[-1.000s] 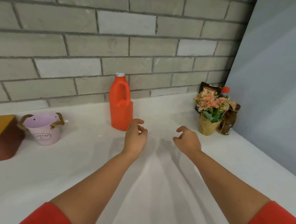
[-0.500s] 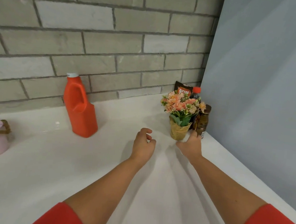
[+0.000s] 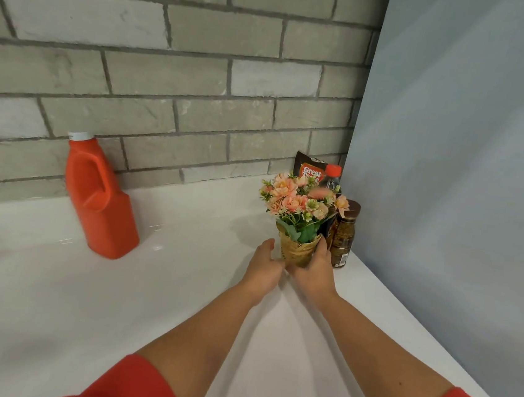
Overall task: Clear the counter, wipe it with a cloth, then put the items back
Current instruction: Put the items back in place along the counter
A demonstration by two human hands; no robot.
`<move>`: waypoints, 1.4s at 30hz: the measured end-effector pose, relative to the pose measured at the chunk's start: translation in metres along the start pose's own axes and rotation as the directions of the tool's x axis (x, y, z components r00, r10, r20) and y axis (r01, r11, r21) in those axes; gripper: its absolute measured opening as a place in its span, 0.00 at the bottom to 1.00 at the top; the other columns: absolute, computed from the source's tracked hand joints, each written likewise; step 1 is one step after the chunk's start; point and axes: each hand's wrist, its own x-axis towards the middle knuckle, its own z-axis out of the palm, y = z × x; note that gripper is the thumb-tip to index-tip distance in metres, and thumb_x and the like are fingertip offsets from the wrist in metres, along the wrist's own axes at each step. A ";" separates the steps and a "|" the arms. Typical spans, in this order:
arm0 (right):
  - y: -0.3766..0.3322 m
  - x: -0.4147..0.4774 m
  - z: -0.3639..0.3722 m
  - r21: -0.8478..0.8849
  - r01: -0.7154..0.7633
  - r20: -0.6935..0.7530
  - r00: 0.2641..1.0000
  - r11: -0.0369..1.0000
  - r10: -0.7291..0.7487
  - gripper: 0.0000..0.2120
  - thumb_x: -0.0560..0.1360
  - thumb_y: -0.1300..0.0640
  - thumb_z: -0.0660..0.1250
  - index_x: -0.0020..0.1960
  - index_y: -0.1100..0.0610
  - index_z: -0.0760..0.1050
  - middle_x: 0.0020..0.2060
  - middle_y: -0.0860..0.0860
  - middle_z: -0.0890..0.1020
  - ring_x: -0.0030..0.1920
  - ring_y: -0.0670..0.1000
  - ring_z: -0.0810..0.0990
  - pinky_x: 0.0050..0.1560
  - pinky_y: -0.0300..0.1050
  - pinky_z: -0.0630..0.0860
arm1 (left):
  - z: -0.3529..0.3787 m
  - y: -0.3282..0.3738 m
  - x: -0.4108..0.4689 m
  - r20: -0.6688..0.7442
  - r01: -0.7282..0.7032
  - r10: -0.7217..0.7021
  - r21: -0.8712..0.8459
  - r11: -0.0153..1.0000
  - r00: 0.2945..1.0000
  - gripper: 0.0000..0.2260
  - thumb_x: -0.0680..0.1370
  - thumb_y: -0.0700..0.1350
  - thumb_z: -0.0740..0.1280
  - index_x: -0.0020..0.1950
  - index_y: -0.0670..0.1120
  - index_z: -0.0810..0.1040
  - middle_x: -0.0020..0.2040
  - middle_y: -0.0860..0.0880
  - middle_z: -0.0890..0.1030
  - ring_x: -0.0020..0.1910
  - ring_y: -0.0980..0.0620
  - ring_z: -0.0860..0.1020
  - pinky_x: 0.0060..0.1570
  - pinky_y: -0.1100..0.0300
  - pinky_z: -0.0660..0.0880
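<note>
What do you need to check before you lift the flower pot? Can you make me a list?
1. Right hand grips the flower pot: ok, it wraps the pot's right side.
2. Left hand supports the pot: cannot tell. Its fingers lie straight at the pot's left side, but contact is unclear.
3. Pot upright: ok.
4. Room beside the brown bottle: not ok. It stands close by the right hand's fingers and might get knocked.
5. Blooms free of the red-capped bottle: cannot tell, as they overlap it.
6. Orange jug out of the way: ok, it stands far to the left.
</note>
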 end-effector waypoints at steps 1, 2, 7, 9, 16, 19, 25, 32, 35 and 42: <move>0.000 0.002 0.001 0.020 0.015 -0.006 1.000 1.000 -0.015 0.47 0.63 0.57 0.74 0.75 0.59 0.53 0.70 0.58 0.64 0.70 0.56 0.65 0.66 0.44 0.66 | 0.002 0.005 0.002 0.011 -0.015 0.016 -0.028 0.999 1.000 0.27 0.78 0.40 0.60 0.76 0.47 0.55 0.75 0.49 0.61 0.72 0.48 0.64 0.65 0.58 0.65; -0.001 0.003 0.001 0.046 0.022 -0.016 1.000 0.999 -0.022 0.46 0.61 0.56 0.72 0.74 0.59 0.55 0.69 0.58 0.66 0.69 0.56 0.67 0.65 0.44 0.68 | 0.004 0.011 0.003 0.019 -0.034 0.035 -0.056 0.998 0.999 0.27 0.78 0.39 0.61 0.75 0.47 0.57 0.74 0.49 0.63 0.69 0.48 0.67 0.61 0.60 0.67; 0.002 0.011 -0.002 0.139 0.040 -0.008 0.999 0.989 -0.039 0.34 0.67 0.67 0.72 0.69 0.57 0.62 0.60 0.55 0.75 0.60 0.53 0.75 0.54 0.40 0.70 | 0.010 0.024 0.008 0.002 -0.052 0.053 -0.164 0.985 0.999 0.25 0.76 0.33 0.61 0.71 0.47 0.63 0.62 0.50 0.73 0.55 0.53 0.72 0.47 0.66 0.71; 0.002 0.011 -0.001 0.119 0.074 -0.005 0.997 0.990 -0.074 0.34 0.67 0.68 0.71 0.69 0.57 0.63 0.59 0.54 0.76 0.59 0.51 0.75 0.55 0.40 0.71 | 0.010 0.022 0.007 -0.022 -0.061 0.058 -0.175 0.983 0.998 0.24 0.76 0.34 0.63 0.70 0.47 0.63 0.58 0.51 0.73 0.52 0.54 0.73 0.38 0.71 0.70; -0.013 0.003 0.009 0.134 0.152 0.044 0.986 0.979 -0.159 0.29 0.69 0.68 0.69 0.67 0.59 0.64 0.54 0.51 0.77 0.53 0.47 0.75 0.53 0.38 0.72 | -0.001 0.012 0.004 -0.182 -0.116 0.088 -0.152 0.982 0.979 0.20 0.74 0.37 0.66 0.62 0.53 0.68 0.55 0.51 0.77 0.52 0.53 0.75 0.50 0.63 0.71; -0.023 -0.002 0.017 0.172 0.165 0.057 0.982 0.971 -0.177 0.28 0.68 0.68 0.70 0.65 0.58 0.64 0.51 0.50 0.76 0.52 0.48 0.76 0.53 0.42 0.75 | -0.017 0.008 0.002 -0.218 -0.109 0.078 -0.136 0.985 0.973 0.22 0.72 0.38 0.67 0.64 0.49 0.68 0.58 0.49 0.77 0.55 0.51 0.76 0.51 0.62 0.74; -0.052 -0.021 0.042 0.160 0.210 0.113 0.967 0.965 -0.229 0.27 0.68 0.65 0.72 0.63 0.57 0.66 0.48 0.49 0.76 0.49 0.50 0.77 0.47 0.40 0.73 | -0.059 -0.002 -0.015 -0.303 -0.120 0.083 -0.105 0.987 0.949 0.26 0.69 0.37 0.70 0.64 0.47 0.66 0.58 0.46 0.77 0.55 0.47 0.78 0.48 0.59 0.76; -0.092 -0.064 0.099 0.192 0.281 0.177 0.932 0.940 -0.315 0.23 0.72 0.63 0.69 0.64 0.57 0.65 0.53 0.52 0.77 0.52 0.52 0.78 0.49 0.38 0.75 | -0.120 -0.011 -0.064 -0.502 -0.228 0.219 0.045 0.973 0.837 0.30 0.60 0.48 0.68 0.61 0.46 0.68 0.56 0.48 0.75 0.55 0.51 0.76 0.55 0.55 0.75; -0.116 -0.086 0.127 0.245 0.301 0.201 0.914 0.922 -0.352 0.23 0.71 0.64 0.69 0.62 0.58 0.65 0.50 0.49 0.76 0.47 0.43 0.77 0.43 0.28 0.73 | -0.155 -0.018 -0.085 -0.553 -0.235 0.243 0.085 0.968 0.797 0.32 0.59 0.50 0.69 0.62 0.47 0.67 0.57 0.47 0.75 0.56 0.51 0.76 0.57 0.54 0.75; -0.173 -0.128 0.199 0.265 0.363 0.274 0.860 0.894 -0.430 0.29 0.69 0.61 0.71 0.67 0.57 0.63 0.58 0.53 0.76 0.55 0.50 0.77 0.54 0.46 0.77 | -0.246 -0.034 -0.126 -0.632 -0.271 0.268 0.095 0.958 0.727 0.22 0.66 0.41 0.72 0.53 0.52 0.66 0.44 0.57 0.72 0.45 0.58 0.74 0.40 0.72 0.69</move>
